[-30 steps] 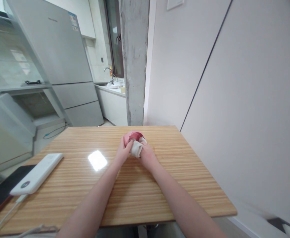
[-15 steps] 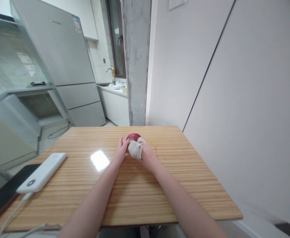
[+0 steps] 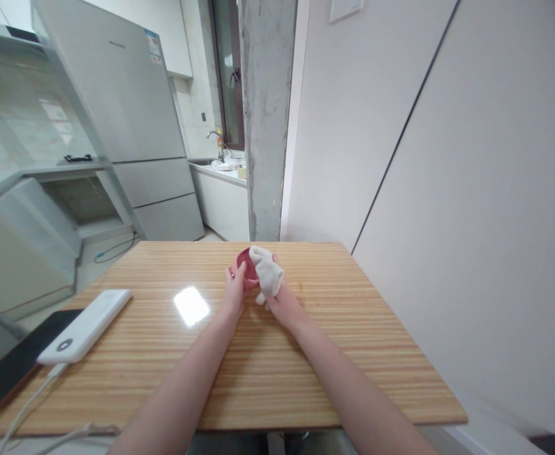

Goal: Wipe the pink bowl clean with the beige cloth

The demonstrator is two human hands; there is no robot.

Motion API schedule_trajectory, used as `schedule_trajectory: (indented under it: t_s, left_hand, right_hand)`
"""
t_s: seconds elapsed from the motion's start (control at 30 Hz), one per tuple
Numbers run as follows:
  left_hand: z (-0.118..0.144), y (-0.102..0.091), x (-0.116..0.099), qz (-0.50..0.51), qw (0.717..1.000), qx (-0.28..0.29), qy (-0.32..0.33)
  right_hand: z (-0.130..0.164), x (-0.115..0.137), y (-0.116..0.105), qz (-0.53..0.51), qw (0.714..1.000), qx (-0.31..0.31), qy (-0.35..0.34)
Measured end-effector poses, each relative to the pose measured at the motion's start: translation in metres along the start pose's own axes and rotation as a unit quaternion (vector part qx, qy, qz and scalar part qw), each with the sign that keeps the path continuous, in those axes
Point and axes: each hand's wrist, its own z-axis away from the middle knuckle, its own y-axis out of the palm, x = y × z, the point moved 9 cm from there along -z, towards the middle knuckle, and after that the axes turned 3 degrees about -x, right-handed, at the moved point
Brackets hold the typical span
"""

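Over the middle of a wooden table (image 3: 306, 373), my left hand (image 3: 234, 292) grips a small red bowl (image 3: 244, 262), tilted so its opening faces me. My right hand (image 3: 282, 302) holds a crumpled off-white cloth (image 3: 267, 273) pressed against the bowl's right rim and inside. Both hands are close together, the bowl lifted slightly off the tabletop. Most of the bowl is hidden behind the cloth and fingers.
A white power bank (image 3: 85, 325) with a cable lies at the table's left, beside a dark phone (image 3: 7, 373) at the left edge. A white wall (image 3: 471, 189) runs along the right. A concrete pillar (image 3: 265, 120) and a fridge (image 3: 126, 120) stand beyond the table.
The bowl has been tipped up toward me and raised a little. The cloth moved from the bowl's front up onto its right rim. The view shifted slightly.
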Motion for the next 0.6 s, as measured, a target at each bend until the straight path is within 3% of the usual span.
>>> schedule_trajectory:
  t_s: [0.07,0.2,0.27,0.33,0.5,0.6]
  left_hand:
    - [0.003,0.005,-0.002,0.034,0.999,0.017,-0.005]
    - [0.008,0.019,0.012,-0.005,0.995,0.089,-0.053]
    - [0.01,0.026,0.024,-0.029,0.986,0.134,-0.09]
    - [0.011,0.029,0.03,-0.029,0.982,0.154,-0.105]
    - [0.001,0.008,0.006,0.013,0.999,0.028,0.008]
    - [0.004,0.012,0.007,0.021,0.998,0.049,-0.013]
  right_hand:
    - [0.001,-0.004,-0.002,-0.026,0.999,-0.04,0.018]
    - [0.0,-0.022,-0.033,-0.079,0.982,-0.161,0.057]
    - [-0.002,-0.027,-0.041,-0.089,0.98,-0.164,0.063]
    - [-0.004,-0.023,-0.039,-0.089,0.986,-0.129,0.052]
    - [0.0,-0.004,-0.009,-0.071,0.995,-0.059,0.033]
    - [0.003,-0.01,-0.013,-0.104,0.985,-0.123,0.063]
